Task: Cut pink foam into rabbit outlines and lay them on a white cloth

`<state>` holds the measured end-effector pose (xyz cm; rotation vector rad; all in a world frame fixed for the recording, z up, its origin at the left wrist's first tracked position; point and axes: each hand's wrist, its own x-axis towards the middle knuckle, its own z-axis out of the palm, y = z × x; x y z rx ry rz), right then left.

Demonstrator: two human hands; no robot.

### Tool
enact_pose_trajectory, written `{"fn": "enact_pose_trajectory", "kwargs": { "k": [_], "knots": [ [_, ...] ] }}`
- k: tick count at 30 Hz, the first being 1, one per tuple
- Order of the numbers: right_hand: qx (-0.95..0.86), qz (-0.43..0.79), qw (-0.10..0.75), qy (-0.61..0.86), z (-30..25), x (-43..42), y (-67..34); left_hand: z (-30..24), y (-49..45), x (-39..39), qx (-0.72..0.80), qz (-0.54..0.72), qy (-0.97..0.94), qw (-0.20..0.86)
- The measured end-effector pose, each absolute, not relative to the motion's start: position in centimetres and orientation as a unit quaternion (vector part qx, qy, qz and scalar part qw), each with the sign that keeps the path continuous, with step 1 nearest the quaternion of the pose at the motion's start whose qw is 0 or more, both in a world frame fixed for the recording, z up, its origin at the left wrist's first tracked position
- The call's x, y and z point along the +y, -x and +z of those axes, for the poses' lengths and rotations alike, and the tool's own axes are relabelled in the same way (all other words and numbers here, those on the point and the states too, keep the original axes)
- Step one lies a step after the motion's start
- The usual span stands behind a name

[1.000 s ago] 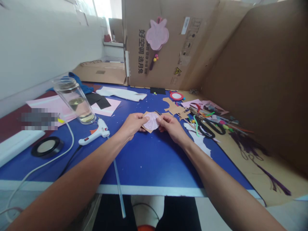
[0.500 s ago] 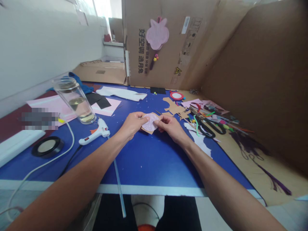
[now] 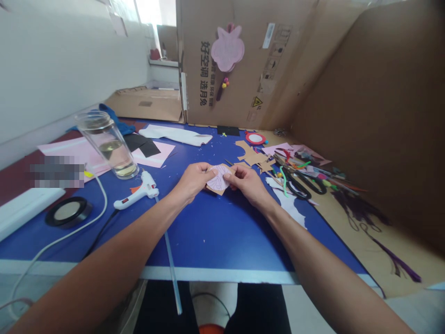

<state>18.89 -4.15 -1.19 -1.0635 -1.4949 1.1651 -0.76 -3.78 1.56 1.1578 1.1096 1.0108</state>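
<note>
Between my two hands, above the middle of the blue table, is a pale paper cutout [image 3: 219, 178] with purple drawn lines. A piece of brown cardboard [image 3: 218, 191] lies under it, its edge showing below. My left hand [image 3: 195, 180] pinches the left side, thumb on top of the paper. My right hand [image 3: 245, 181] pinches the right side, also with its thumb on top. The fingers beneath are hidden. Left of my left hand lies a white hot glue gun [image 3: 139, 192], with a clear glue stick [image 3: 173, 269] reaching past the table edge.
At left stand a glass of pale liquid [image 3: 116, 155] and a roll of black tape [image 3: 68, 212]. Scissors [image 3: 295, 183], cardboard scraps [image 3: 252, 153] and white paper offcuts [image 3: 290, 206] crowd the right. A large cardboard box wall [image 3: 243, 102] closes off the back, a pink cutout [image 3: 227, 50] hanging on it.
The paper and cardboard have shifted very slightly to the right and turned a little between my fingers. Both hands keep their pinch; everything else on the table stays put.
</note>
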Motion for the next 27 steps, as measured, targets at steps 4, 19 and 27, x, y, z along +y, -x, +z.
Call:
{"fn": "enact_pose_trajectory", "kwargs": {
  "k": [4,19,27],
  "knots": [
    [-0.618,0.474,0.456,0.430,-1.18,-4.16,-18.97,1.34,0.96,-3.70,0.460,0.429,-0.529,0.570],
    [-0.583,0.466,0.509,0.429,-1.43,-4.04,-18.84,1.59,0.87,-3.77,0.474,0.402,-0.539,0.568],
    [-0.585,0.463,0.511,0.427,-1.78,-3.84,-19.08,1.13,0.92,-3.68,0.466,0.375,-0.557,0.576]
  ]
}}
